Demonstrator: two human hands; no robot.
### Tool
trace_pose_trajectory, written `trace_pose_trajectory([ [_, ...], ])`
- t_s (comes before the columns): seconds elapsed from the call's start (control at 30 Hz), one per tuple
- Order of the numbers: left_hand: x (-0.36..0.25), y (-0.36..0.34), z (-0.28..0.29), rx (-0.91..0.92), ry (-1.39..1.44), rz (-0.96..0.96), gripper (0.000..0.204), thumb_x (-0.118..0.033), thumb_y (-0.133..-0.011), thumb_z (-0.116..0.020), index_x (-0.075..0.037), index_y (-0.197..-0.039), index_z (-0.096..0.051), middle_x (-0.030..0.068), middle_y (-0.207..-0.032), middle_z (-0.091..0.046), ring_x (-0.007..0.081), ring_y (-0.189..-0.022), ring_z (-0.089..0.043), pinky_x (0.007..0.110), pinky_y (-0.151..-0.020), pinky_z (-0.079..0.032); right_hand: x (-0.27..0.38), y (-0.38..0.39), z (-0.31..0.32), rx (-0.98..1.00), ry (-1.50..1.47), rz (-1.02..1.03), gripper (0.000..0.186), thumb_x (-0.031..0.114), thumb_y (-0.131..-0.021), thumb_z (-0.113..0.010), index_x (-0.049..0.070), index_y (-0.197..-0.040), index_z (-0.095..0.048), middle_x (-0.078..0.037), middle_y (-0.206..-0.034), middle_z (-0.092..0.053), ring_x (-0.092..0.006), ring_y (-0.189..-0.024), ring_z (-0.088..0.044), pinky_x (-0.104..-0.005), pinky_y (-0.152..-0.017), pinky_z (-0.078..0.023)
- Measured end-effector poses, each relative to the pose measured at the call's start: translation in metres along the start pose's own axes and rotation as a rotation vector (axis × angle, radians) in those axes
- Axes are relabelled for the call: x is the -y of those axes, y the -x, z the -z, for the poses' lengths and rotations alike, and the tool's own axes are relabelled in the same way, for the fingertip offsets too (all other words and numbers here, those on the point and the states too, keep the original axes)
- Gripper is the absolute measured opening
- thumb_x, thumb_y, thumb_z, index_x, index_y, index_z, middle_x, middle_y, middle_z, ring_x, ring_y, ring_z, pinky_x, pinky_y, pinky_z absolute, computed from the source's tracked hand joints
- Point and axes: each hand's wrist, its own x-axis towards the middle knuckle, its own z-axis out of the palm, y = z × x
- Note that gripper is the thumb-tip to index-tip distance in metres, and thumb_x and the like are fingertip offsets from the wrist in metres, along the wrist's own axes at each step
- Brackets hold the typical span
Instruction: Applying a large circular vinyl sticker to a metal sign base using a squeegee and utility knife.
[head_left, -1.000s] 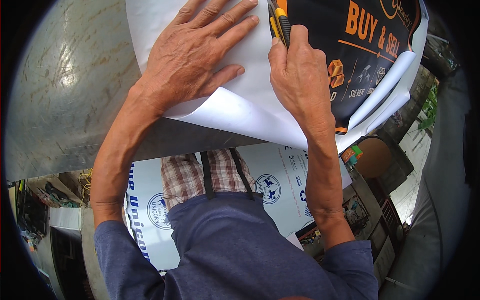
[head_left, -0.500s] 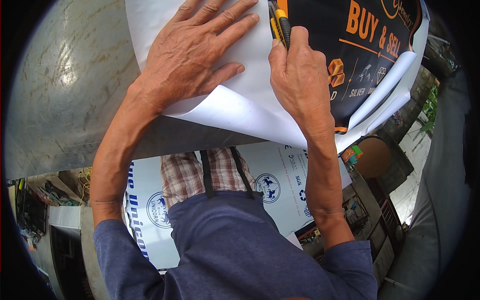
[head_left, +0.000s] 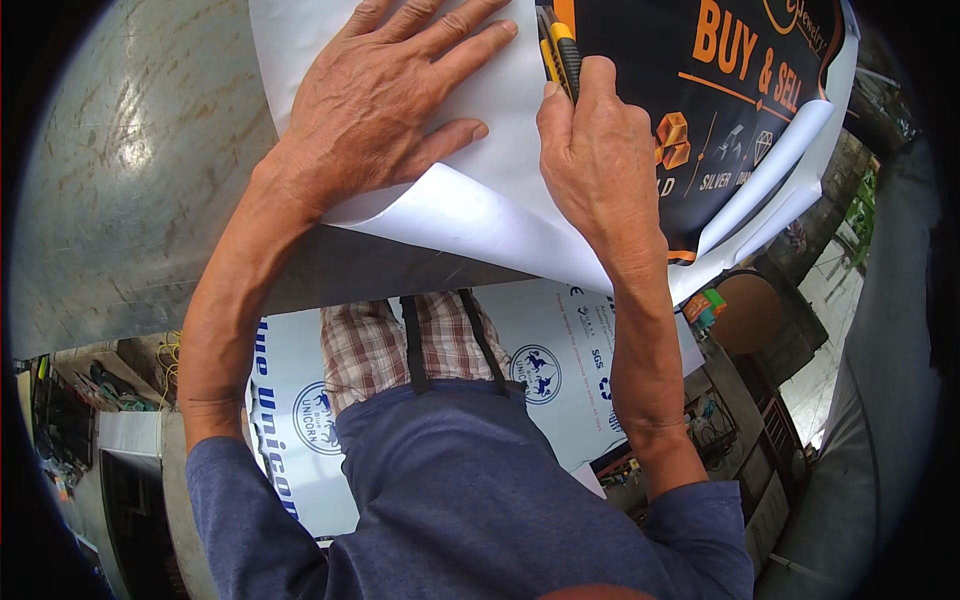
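My left hand [head_left: 375,100] lies flat on a white sheet margin [head_left: 500,120], its fingers spread and pointing up and to the right. In my right hand [head_left: 602,160] is a yellow and black utility knife [head_left: 565,58], gripped near the border where white meets the black printed area. That printed poster [head_left: 690,130] is black with orange and white lettering and small gold-coloured pictures. Toward me the sheet's near edge [head_left: 470,215] curls upward. The knife's tip is not clear to see.
A grey metal tabletop [head_left: 140,190] stretches left of the sheet. Another curled white edge [head_left: 765,180] rises at the poster's right. Below the table lies a pale blue printed board [head_left: 560,360]. A round brown object [head_left: 748,312] and clutter sit lower right; yellow cord [head_left: 170,365] hangs lower left.
Hardly anything differs. Both hands keep nearly the same place, with the knife still in my right hand; the left hand and the curled edge shift very slightly upward.
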Motion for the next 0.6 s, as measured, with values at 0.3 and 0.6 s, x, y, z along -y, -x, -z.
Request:
trace_pose_trajectory([
  [0.3,0.0008,0.0006,-0.0042,-0.036,-0.053,-0.017,0.073,-0.050,-0.098,-0.056,-0.004,-0.153,-0.044,0.0162,-0.165,-0.033,0.0330,-0.157,-0.017,0.049,-0.130,-0.008,-0.0021,0.0017,0.0000,0.007,0.022,0.004,0.020,0.015,-0.101,-0.056,-0.002,-0.098,-0.046,-0.031,-0.068,-0.067,-0.0455,-0.067,-0.073,-0.0503,-0.058,-0.061],
  [0.6,0.0008,0.0015,0.0013,-0.013,-0.017,-0.007,0.074,-0.051,-0.098,-0.057,-0.003,-0.152,-0.044,0.0164,-0.165,-0.033,0.0329,-0.157,-0.017,0.048,-0.130,-0.008,-0.0022,0.0053,-0.0011,0.010,0.020,0.015,0.019,0.015,-0.101,-0.055,-0.001,-0.098,-0.047,-0.032,-0.069,-0.067,-0.0439,-0.063,-0.073,-0.0471,-0.055,-0.061],
])
